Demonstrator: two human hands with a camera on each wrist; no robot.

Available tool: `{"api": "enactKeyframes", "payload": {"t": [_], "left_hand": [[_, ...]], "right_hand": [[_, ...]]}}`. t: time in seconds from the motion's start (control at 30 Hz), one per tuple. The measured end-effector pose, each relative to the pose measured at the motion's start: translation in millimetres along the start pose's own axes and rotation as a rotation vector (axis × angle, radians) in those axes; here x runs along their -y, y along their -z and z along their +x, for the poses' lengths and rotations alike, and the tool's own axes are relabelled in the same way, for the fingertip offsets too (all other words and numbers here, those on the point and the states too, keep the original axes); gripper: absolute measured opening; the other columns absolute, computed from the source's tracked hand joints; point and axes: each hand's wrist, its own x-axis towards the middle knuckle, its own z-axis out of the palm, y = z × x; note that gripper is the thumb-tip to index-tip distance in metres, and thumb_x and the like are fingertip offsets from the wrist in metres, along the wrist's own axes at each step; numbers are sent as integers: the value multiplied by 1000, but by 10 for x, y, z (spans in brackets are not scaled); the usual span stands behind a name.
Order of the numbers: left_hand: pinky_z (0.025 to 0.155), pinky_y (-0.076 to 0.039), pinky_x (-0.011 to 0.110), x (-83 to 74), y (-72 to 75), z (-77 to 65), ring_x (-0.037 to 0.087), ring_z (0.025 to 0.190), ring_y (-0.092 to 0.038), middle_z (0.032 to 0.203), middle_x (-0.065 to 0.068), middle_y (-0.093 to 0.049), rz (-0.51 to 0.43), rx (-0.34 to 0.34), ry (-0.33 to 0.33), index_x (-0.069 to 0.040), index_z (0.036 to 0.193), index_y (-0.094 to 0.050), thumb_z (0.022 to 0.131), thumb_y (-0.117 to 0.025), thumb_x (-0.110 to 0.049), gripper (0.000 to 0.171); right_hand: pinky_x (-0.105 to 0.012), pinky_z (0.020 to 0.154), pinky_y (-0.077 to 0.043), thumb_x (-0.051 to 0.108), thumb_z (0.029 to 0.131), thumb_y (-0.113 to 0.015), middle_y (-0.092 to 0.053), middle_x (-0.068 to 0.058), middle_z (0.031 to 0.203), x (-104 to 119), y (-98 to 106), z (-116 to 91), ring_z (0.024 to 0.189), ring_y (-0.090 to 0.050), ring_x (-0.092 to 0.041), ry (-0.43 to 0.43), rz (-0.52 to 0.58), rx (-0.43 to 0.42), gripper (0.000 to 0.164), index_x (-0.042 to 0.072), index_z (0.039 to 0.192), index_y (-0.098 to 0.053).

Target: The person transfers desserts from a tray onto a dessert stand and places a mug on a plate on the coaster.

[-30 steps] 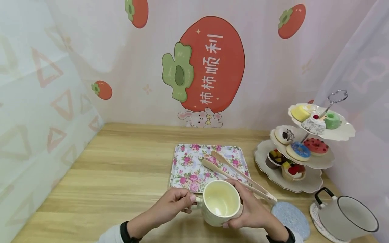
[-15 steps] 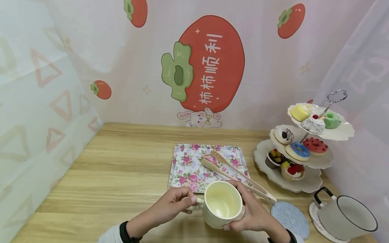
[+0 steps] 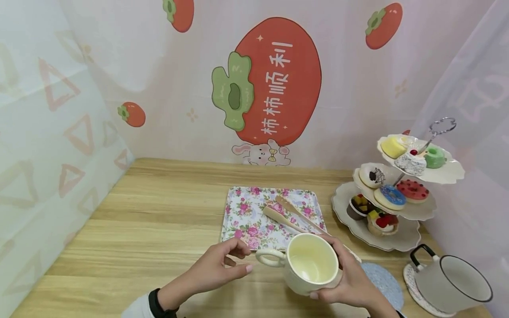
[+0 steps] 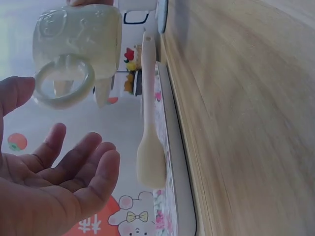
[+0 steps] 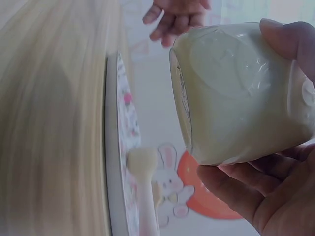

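Note:
A cream-coloured mug [image 3: 312, 265] with a ring handle [image 3: 270, 257] is held above the table by my right hand [image 3: 350, 276], whose fingers and thumb wrap its far side from the handle. Its inside looks bare. In the right wrist view the mug [image 5: 246, 93] shows raised patterns on its wall and hangs clear of the tabletop. My left hand [image 3: 218, 267] is just left of the handle, thumb and fingers spread apart with nothing between them. The left wrist view shows the same left hand [image 4: 64, 182] beneath and beside the ring handle [image 4: 64, 81].
A floral tray [image 3: 246, 221] bearing wooden tongs [image 3: 282, 218] lies behind the mug. To the right stand a three-tier stand [image 3: 413, 214] of toy cakes and doughnuts, a blue round coaster [image 3: 383, 285] and a white black-rimmed mug [image 3: 449, 282] on another coaster.
My left hand has let go of the mug's handle, its fingers opening and drawing slightly left. My right hand has carried the mug to the right.

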Motion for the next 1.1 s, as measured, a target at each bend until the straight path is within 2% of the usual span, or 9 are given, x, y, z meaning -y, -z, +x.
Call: {"api": "enactKeyframes", "payload": {"t": [0.17,0.47,0.67,0.87,1.1], "left_hand": [[75,-50,30,36,79,-72,28,99,-56,102,-1,-58,63,-8,20,-13,103,-57,87,-65,-31,26],[71,-50,29,80,154,-136,29,98,-55,105,6,-58,9,1,65,-10,104,-58,87,-66,-29,27],[71,-50,29,89,190,-149,29,98,-54,105,7,-59,26,-22,73,-9,104,-59,86,-67,-27,27],[70,-49,29,124,198,-162,28,96,-54,103,6,-60,50,-35,76,-8,104,-59,85,-68,-28,29],[68,-49,29,170,208,-174,25,95,-54,101,4,-59,63,-41,54,-9,102,-59,85,-68,-26,25]], "right_hand": [[-30,81,-49,7,54,-89,-52,-10,121,12,118,-155,102,-57,-24,-79,-46,-52,94,7,133,-38],[-23,77,-49,7,52,-91,-51,-10,119,34,288,-375,100,-57,-17,-158,-187,-172,99,8,134,-36],[-19,77,-48,4,49,-91,-49,-10,118,42,342,-436,100,-55,-10,-217,-257,-247,101,2,133,-35],[-17,74,-47,3,49,-90,-50,-12,118,60,392,-522,97,-54,-6,-310,-310,-332,98,0,131,-36],[-18,63,-50,-4,49,-88,-45,0,114,21,461,-691,88,-54,0,-394,-353,-465,98,-1,130,-34]]}}
